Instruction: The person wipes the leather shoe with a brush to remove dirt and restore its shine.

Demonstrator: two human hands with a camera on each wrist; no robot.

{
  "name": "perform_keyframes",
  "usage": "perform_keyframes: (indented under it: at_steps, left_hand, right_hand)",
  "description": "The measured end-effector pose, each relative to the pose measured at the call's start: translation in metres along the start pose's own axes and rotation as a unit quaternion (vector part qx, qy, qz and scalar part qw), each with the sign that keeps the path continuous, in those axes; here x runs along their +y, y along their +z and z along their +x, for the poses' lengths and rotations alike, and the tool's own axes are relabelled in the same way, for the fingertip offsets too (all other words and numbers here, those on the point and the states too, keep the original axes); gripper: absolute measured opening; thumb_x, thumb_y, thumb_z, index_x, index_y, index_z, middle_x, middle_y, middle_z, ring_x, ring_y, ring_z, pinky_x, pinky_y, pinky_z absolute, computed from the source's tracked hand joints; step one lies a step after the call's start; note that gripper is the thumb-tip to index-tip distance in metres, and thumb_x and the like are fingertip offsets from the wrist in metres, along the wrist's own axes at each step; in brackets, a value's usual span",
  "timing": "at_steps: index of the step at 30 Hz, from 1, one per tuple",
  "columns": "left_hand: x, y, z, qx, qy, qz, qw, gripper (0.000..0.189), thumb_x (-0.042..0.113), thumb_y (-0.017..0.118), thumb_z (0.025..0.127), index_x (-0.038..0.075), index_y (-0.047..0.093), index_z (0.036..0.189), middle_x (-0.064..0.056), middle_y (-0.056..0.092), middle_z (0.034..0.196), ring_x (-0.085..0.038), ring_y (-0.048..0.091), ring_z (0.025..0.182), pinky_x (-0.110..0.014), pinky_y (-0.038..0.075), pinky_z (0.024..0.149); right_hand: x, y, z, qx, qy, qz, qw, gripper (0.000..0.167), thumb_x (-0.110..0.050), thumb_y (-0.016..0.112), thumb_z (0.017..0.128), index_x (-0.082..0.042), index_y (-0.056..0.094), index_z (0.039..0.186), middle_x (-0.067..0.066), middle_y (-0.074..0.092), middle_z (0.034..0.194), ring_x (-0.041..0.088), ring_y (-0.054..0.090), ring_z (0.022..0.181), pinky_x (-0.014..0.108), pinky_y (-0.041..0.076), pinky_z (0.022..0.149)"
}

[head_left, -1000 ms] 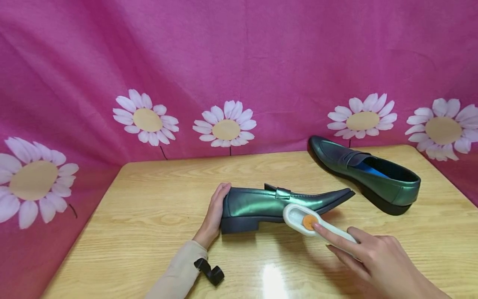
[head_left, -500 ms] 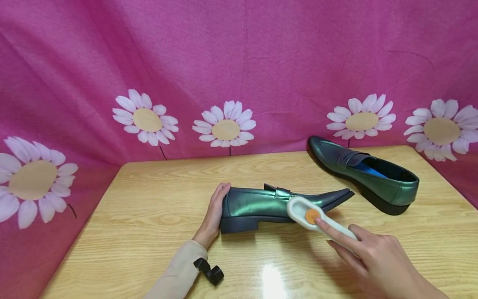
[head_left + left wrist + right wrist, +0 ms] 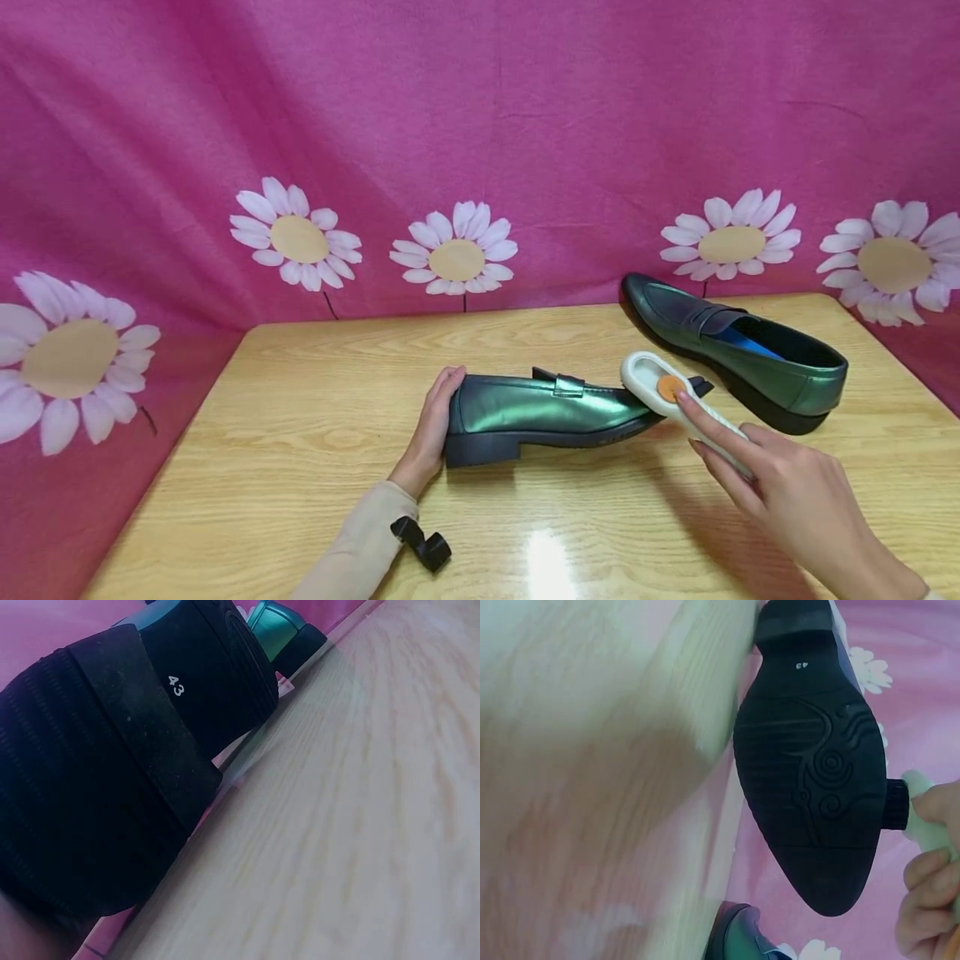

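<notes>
A shiny dark green loafer (image 3: 517,408) is held on its side edge view above the table, toe to the right. My left hand (image 3: 429,429) grips it at the heel. In the right wrist view its black patterned sole (image 3: 810,765) faces the camera. My right hand (image 3: 798,492) holds a white-handled shoe brush (image 3: 637,379), index finger on its orange button (image 3: 670,388). The brush lies over the loafer's toe area, hiding part of it. Black bristles (image 3: 896,804) sit against the shoe's edge in the right wrist view.
A matching second loafer (image 3: 795,379) stands at the back right of the wooden table (image 3: 300,400), toe toward the cloth. A pink cloth (image 3: 525,125) printed with daisies hangs behind and at the sides. A black strap (image 3: 423,546) sticks out from the left sleeve.
My right hand has moved the brush rightward and up along the loafer, from the middle of its side toward the toe. The left hand and its shoe have stayed nearly still.
</notes>
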State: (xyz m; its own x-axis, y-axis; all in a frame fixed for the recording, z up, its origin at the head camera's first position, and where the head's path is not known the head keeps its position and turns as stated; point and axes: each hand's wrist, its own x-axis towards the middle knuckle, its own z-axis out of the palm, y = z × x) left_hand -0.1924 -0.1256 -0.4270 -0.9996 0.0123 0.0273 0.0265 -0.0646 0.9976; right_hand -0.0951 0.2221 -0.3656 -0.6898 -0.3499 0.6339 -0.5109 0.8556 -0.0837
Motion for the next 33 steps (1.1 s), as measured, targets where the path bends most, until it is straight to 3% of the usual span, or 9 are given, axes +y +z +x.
perform_keyframes:
  at_steps: [4, 10, 14, 20, 23, 30, 33]
  left_hand:
    - [0.0, 0.0, 0.0, -0.003, 0.005, -0.001, 1.0, 0.028, 0.039, 0.043, 0.099, 0.014, 0.05, 0.091, 0.0, 0.045, 0.087, -0.016, 0.043, 0.088, -0.03, 0.031, 0.086]
    - [0.001, 0.0, -0.001, -0.004, 0.01, -0.001, 0.9999, 0.029, 0.04, 0.043, 0.099, 0.013, 0.051, 0.091, 0.0, 0.046, 0.088, -0.016, 0.043, 0.089, -0.03, 0.031, 0.086]
    - [0.0, 0.0, -0.001, -0.002, 0.01, 0.004, 0.9999, 0.028, 0.039, 0.044, 0.098, 0.012, 0.052, 0.093, 0.0, 0.047, 0.09, -0.016, 0.044, 0.091, -0.031, 0.03, 0.088]
    - [-0.002, 0.001, -0.001, 0.006, 0.013, 0.021, 0.9997, 0.027, 0.033, 0.052, 0.096, 0.007, 0.057, 0.101, -0.001, 0.054, 0.1, -0.018, 0.047, 0.099, -0.033, 0.031, 0.094]
    - [-0.001, 0.001, -0.002, 0.006, 0.018, 0.02, 0.9996, 0.027, 0.032, 0.055, 0.094, 0.007, 0.058, 0.101, -0.002, 0.055, 0.101, -0.019, 0.048, 0.098, -0.034, 0.032, 0.092]
    - [0.0, 0.0, -0.004, 0.007, 0.031, 0.011, 0.9994, 0.026, 0.03, 0.055, 0.093, 0.005, 0.058, 0.1, -0.002, 0.055, 0.102, -0.019, 0.049, 0.098, -0.033, 0.034, 0.091]
    - [0.001, 0.0, -0.005, 0.012, 0.028, 0.007, 0.9995, 0.02, 0.028, 0.056, 0.093, 0.009, 0.059, 0.096, 0.0, 0.058, 0.1, -0.016, 0.052, 0.089, -0.03, 0.039, 0.083]
  right_hand:
    - [-0.009, 0.001, -0.005, -0.019, -0.001, 0.021, 0.9996, 0.057, -0.061, 0.028, 0.096, -0.031, 0.055, 0.137, -0.017, 0.031, 0.065, -0.003, 0.021, 0.051, 0.018, 0.02, 0.045]
    - [-0.027, 0.001, -0.015, -0.085, -0.037, 0.026, 0.9954, 0.057, -0.061, 0.024, 0.095, -0.037, 0.051, 0.139, -0.019, 0.033, 0.069, -0.005, 0.02, 0.052, 0.016, 0.023, 0.046]
    - [-0.026, -0.001, -0.014, -0.068, -0.034, 0.009, 0.9971, 0.057, -0.06, 0.021, 0.097, -0.037, 0.053, 0.137, -0.017, 0.032, 0.068, -0.004, 0.018, 0.05, 0.017, 0.02, 0.045]
    - [-0.001, -0.005, -0.008, 0.0, 0.023, -0.02, 0.9995, 0.055, -0.06, 0.026, 0.098, -0.033, 0.055, 0.137, -0.015, 0.033, 0.062, 0.0, 0.021, 0.047, 0.022, 0.02, 0.04]
    - [-0.003, -0.005, -0.01, -0.006, 0.036, -0.011, 0.9993, 0.055, -0.06, 0.029, 0.098, -0.032, 0.054, 0.138, -0.016, 0.032, 0.061, 0.0, 0.022, 0.048, 0.022, 0.021, 0.042]
    - [-0.028, -0.004, -0.018, -0.091, -0.005, 0.015, 0.9958, 0.055, -0.062, 0.027, 0.095, -0.038, 0.048, 0.141, -0.017, 0.03, 0.068, -0.004, 0.019, 0.051, 0.016, 0.022, 0.045]
    - [-0.03, -0.004, -0.019, -0.096, -0.017, 0.012, 0.9952, 0.057, -0.062, 0.023, 0.095, -0.039, 0.048, 0.14, -0.018, 0.029, 0.068, -0.004, 0.018, 0.051, 0.017, 0.021, 0.044]
